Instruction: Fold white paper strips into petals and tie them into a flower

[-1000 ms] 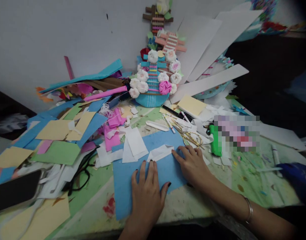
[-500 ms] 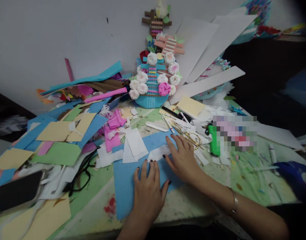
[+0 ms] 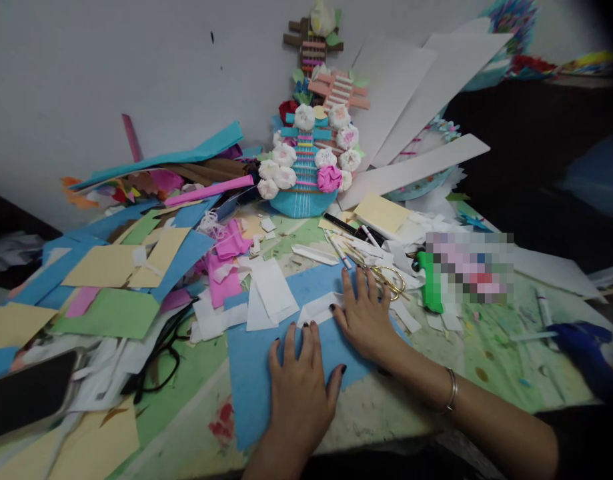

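A blue sheet of paper (image 3: 253, 383) lies flat on the table under both my hands. My left hand (image 3: 302, 380) rests on it with fingers spread, fingertips at the lower edge of a narrow folded white paper strip (image 3: 319, 308). At the strip's right end is my right hand (image 3: 369, 323), fingers stretched out and apart, its thumb near or on the strip; contact there is hard to make out. Neither hand grips anything. Overlapping white paper pieces (image 3: 273, 293) cover the sheet's upper left part. Gold-handled scissors (image 3: 395, 283) lie just past my right fingertips.
Behind stands a blue paper instrument model (image 3: 303, 200) with white flowers. At left are coloured paper sheets (image 3: 106, 310), black glasses (image 3: 161, 367) and a phone (image 3: 31, 393). A green object (image 3: 430, 283), markers (image 3: 543, 310) and a dark blue tool (image 3: 583, 340) lie right.
My right hand has turned and shifted slightly right, its fingers now pointing more straight ahead. My left hand has moved a little right. The paper strip looks unchanged.
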### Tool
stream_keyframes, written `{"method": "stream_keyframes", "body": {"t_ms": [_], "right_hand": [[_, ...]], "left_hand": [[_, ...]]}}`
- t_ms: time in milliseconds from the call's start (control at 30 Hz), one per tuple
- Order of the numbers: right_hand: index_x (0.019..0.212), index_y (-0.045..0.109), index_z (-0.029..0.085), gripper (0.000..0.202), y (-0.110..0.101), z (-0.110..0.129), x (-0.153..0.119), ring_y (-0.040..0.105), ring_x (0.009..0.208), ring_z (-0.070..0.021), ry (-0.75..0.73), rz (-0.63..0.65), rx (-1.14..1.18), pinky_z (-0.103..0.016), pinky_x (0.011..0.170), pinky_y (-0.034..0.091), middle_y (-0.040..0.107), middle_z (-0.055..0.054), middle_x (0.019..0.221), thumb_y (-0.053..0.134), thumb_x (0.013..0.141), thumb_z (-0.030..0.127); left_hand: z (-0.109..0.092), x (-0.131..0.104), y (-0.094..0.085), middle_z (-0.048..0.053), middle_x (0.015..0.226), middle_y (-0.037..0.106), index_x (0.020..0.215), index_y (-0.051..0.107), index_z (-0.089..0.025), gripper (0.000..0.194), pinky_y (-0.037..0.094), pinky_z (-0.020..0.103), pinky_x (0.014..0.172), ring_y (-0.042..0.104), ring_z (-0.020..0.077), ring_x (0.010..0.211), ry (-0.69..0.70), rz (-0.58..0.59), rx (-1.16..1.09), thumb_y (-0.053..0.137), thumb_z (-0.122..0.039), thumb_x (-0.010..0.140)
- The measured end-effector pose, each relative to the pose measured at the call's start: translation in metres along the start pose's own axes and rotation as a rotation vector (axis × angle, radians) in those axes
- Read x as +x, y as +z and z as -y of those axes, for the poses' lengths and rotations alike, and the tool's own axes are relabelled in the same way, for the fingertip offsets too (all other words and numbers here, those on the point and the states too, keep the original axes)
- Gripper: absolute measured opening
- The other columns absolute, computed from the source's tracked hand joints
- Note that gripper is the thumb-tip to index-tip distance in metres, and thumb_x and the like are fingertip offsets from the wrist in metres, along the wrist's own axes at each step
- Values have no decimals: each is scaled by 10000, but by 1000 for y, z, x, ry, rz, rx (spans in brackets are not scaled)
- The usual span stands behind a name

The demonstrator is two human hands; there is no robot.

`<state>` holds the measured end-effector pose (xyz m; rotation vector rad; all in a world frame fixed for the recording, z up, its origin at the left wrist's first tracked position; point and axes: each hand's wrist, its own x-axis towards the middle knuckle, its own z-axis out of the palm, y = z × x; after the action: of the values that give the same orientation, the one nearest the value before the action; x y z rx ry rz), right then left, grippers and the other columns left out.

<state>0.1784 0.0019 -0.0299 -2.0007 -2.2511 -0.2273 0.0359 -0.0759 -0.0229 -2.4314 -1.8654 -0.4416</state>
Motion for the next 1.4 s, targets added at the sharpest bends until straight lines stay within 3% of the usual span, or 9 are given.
{"method": "stream_keyframes", "body": {"t_ms": [333,500,633,867,1100,1233,1400], "right_hand": [[1456,181,155,597,-2,-18,6,172,1348,-365,17,15,-59,-608,1003,168,273,-204,1460,313,929,404],[1452,200,158,585,-4,-17,8,174,1345,-391,-5,12,-54,-650,989,142,273,-210,1458,325,927,385],[1453,203,161,578,-3,-16,8,167,1347,-396,-13,20,-44,-651,987,150,280,-212,1455,325,929,372],[1445,224,260,548,-6,-18,8,186,1347,-389,-99,-3,-4,-637,972,187,286,-171,1468,381,921,300],[1225,564,225,349,-12,-43,4,365,1277,-267,-317,47,198,-481,995,271,499,-92,1347,391,922,207],[1195,594,258,328,-20,-55,-4,395,1254,-281,-362,74,256,-491,966,304,541,-79,1305,422,916,229],[1226,569,251,337,-37,-52,-27,366,1279,-288,-483,131,285,-520,992,291,511,-108,1330,436,919,297]], "left_hand": [[1,-2,0,196,1315,470,1295,500,-108,573,264,563,986,295,363,1272,-57,-31,-3,417,-482,868],[8,0,-8,199,1293,433,1231,576,-226,527,258,615,957,247,404,1285,-128,-93,-47,508,-527,803],[17,-2,-12,171,1294,420,1238,562,-308,483,294,607,927,269,409,1267,-143,-76,-82,540,-500,796],[21,-5,-14,169,1300,440,1220,582,-294,440,303,594,940,287,397,1269,-136,-50,-75,516,-470,823],[43,8,-22,158,1344,422,1187,601,-318,386,328,582,955,272,381,1300,55,26,-102,545,-438,825],[67,32,-31,107,1415,362,1078,661,-358,267,273,600,998,214,370,1341,237,78,-123,577,-369,825],[89,77,-34,37,1426,381,936,717,-370,172,273,597,1005,204,358,1350,468,166,-222,617,-325,804]]}}
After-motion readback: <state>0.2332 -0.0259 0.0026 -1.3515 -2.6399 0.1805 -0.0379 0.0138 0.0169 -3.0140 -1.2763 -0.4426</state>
